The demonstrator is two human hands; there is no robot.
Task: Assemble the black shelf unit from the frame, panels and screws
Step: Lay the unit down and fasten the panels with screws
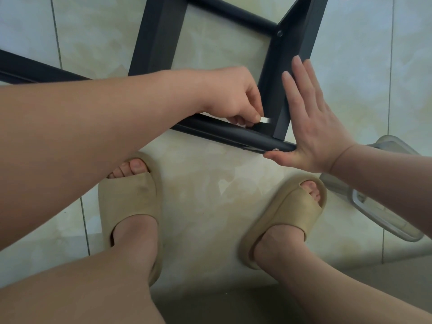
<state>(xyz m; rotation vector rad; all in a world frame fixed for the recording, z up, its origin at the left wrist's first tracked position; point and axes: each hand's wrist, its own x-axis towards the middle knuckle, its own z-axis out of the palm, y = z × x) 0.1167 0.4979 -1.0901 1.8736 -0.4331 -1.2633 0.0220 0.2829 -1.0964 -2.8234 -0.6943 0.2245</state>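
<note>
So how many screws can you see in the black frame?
2: one screw at the top bar's joint, another on the near bar beside the right hand. More may be hidden.

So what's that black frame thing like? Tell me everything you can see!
The black frame looks like matte metal: flat side pieces joined by round bars, with a small screw head at one joint. Part of it runs out of view. It sits over the pale tiled floor. The right hand presses flat against its outer side, and the left hand pinches a small silvery tool at the inside corner.
</note>
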